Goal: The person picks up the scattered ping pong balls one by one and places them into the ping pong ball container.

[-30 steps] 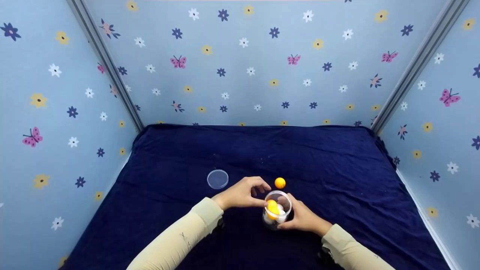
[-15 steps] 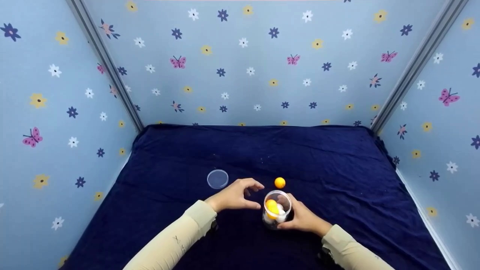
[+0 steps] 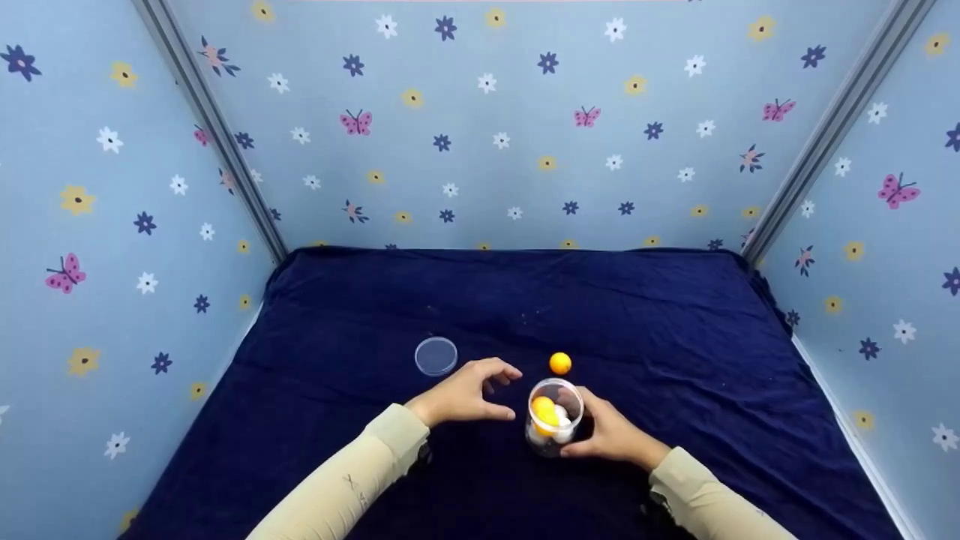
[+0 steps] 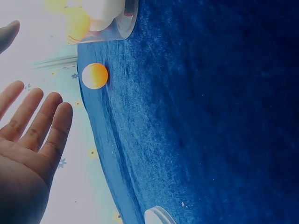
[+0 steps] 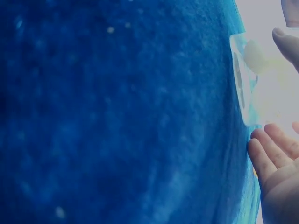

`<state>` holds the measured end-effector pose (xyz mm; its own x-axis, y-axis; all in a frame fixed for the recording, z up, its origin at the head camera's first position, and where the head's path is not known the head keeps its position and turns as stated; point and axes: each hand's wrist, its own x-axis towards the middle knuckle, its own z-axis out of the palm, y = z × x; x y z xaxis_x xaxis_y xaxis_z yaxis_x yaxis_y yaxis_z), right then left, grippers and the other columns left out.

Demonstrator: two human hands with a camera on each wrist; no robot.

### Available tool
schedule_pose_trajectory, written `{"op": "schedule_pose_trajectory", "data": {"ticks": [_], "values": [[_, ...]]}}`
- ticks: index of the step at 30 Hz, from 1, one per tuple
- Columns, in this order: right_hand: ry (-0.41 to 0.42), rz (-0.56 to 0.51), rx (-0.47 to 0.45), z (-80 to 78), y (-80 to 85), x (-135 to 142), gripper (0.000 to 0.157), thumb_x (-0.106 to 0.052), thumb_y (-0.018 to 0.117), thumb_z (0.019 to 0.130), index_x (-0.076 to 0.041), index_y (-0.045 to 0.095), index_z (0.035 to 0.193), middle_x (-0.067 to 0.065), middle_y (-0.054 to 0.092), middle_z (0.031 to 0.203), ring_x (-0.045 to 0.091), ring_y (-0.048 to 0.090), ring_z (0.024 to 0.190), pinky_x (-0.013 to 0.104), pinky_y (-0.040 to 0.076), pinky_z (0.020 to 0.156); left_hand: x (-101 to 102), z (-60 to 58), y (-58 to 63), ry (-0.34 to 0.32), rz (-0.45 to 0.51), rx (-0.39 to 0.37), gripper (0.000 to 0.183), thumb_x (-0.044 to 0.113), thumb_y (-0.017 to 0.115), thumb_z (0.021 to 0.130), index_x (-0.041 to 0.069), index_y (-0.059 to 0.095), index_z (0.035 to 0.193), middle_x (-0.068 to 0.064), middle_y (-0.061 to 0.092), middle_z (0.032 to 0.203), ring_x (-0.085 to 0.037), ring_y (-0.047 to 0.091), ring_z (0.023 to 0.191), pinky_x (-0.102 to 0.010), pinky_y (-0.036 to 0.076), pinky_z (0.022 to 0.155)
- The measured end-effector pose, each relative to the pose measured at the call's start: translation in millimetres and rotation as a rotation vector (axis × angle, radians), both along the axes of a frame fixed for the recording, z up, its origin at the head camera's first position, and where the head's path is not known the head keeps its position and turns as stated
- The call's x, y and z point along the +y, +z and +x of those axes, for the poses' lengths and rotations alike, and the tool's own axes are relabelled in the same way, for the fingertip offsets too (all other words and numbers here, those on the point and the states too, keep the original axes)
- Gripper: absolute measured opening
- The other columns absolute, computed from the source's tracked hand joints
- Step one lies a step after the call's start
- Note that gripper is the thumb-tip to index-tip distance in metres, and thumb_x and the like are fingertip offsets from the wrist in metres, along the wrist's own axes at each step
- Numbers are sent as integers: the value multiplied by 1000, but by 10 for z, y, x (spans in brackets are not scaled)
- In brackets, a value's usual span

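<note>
A clear plastic jar (image 3: 534, 436) stands upright and lidless on the cloth, with orange and white ping-pong balls (image 3: 562, 429) inside. My right hand (image 3: 615, 435) is at the jar's right side, thumb in front and fingers behind. In the right wrist view those fingers (image 5: 275, 144) are nearly straight beside the jar wall. To the jar's left, my left hand (image 3: 459, 394) hovers apart from it, holding nothing, its fingers loosely spread. One orange ping-pong ball (image 3: 560, 364) lies on the cloth just behind the jar. A round clear lid (image 3: 436, 356) lies beyond my left hand.
Dark blue cloth (image 3: 480, 300) with shallow wrinkles covers the table. Flowered blue walls (image 3: 517, 97) rise at the back and on both sides, with grey metal posts (image 3: 214, 127) at the corners.
My left hand has drawn away leftward from the jar's rim. My right hand has shifted slightly right while the jar stays put. The loose ball and lid are unmoved.
</note>
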<state>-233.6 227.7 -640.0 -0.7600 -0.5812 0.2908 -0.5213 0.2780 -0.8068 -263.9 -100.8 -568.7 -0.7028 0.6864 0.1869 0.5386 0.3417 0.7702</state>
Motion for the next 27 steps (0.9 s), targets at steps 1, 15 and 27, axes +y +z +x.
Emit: {"op": "schedule_pose_trajectory", "data": {"ticks": [1,15,27], "values": [[9,-10,-8,-8,5,9,87,-18,103,73,1,57,145,18,72,137,27,71,122,24,55,107,4,-1,-11,2,0,0,60,22,93,85,4,68,136,-15,72,133,-38,71,119,-40,63,96],[20,-31,50,-80,94,111,60,12,83,76,6,66,133,24,74,123,31,79,105,23,61,97,71,27,-114,11,12,-20,69,22,94,84,-1,63,141,-23,69,138,-36,71,119,-44,63,97],[-157,24,178,-116,75,142,48,3,91,79,-1,75,124,13,79,116,9,72,102,43,66,87,196,63,-249,13,28,-3,77,22,98,80,-2,62,143,-19,69,139,-33,71,120,-40,63,98]]}}
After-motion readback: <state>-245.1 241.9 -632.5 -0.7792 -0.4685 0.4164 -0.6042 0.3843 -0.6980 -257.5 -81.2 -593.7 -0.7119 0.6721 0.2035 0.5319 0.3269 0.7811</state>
